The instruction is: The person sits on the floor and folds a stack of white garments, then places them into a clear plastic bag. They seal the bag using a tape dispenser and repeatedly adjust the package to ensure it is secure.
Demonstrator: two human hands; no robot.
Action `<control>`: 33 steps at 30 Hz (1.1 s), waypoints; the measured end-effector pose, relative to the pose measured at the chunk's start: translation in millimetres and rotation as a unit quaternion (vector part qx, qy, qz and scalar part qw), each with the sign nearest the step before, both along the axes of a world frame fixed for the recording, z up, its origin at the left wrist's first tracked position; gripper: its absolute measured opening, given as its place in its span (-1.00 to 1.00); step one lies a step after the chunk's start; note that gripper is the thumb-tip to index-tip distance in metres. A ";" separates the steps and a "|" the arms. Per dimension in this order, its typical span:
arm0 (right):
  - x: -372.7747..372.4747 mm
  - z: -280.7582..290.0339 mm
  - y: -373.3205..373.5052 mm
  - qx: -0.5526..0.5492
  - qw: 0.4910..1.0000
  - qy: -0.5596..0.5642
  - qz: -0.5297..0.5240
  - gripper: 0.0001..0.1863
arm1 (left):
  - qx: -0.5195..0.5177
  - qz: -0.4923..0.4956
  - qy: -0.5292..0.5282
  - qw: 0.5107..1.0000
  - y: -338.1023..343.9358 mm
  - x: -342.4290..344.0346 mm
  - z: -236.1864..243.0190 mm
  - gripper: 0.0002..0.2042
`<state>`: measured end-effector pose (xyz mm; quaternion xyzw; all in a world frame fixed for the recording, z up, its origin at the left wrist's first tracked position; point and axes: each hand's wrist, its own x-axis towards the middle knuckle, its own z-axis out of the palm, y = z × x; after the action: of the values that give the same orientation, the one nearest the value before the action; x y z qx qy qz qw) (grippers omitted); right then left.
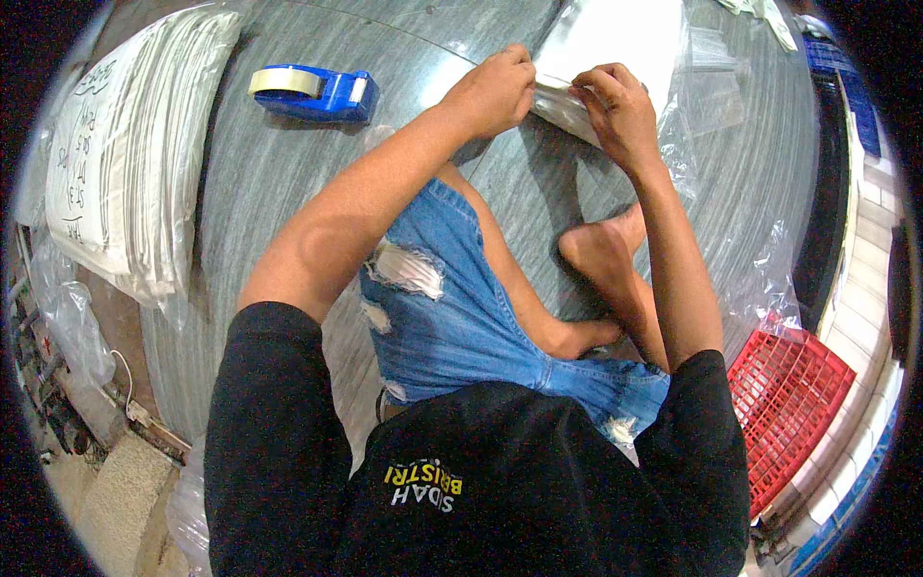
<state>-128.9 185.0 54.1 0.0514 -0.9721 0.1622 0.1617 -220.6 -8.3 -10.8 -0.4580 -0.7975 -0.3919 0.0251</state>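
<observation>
Ahead of me lies a white, flat item in clear plastic wrapping (pixel 615 38). My left hand (pixel 495 91) is curled closed at its left edge, with whatever the fingertips grip hidden from view. My right hand (pixel 620 120) pinches the near edge of the plastic, its thumb and fingers bent toward the left hand. A blue tape dispenser (pixel 341 96) with a roll of pale tape sits to the left of my hands, on the grey floor surface (pixel 269 192).
At the far left is a thick stack of white packs (pixel 125 154), with loose clear plastic (pixel 72 317) below. More clear sheets (pixel 716 77) lie at the right. A red plastic basket (pixel 784 413) is at the lower right. My bare feet (pixel 606 240) rest below my hands.
</observation>
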 end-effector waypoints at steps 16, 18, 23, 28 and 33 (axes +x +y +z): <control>-45.3 -5.6 27.0 -0.097 0.963 -0.012 -0.252 -0.65 | 0.020 0.107 -0.165 0.980 1.3 -8.5 -12.3 -0.73; -50.7 7.6 30.5 -0.132 0.945 -0.001 -0.298 -0.71 | 0.016 0.115 -0.187 0.975 -0.9 -10.2 -14.5 -0.73; 6.0 9.7 -22.5 0.285 0.955 0.010 0.084 -0.47 | 0.019 0.103 -0.250 0.963 -5.8 -17.1 -14.2 -0.72; 21.0 -8.6 -10.1 0.358 0.915 -0.151 0.111 -0.02 | 0.000 0.096 -0.251 0.963 -4.3 -22.9 -17.5 -0.72; 22.4 -3.1 -15.2 0.367 0.913 -0.151 0.095 -0.05 | -0.016 0.093 -0.263 0.960 0.5 -28.7 -22.8 -0.70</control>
<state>-106.5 169.8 51.0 0.1745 -0.9665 -0.1854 -0.0330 -249.3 -7.8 -33.6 -0.2629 -0.8213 -0.4817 -0.1561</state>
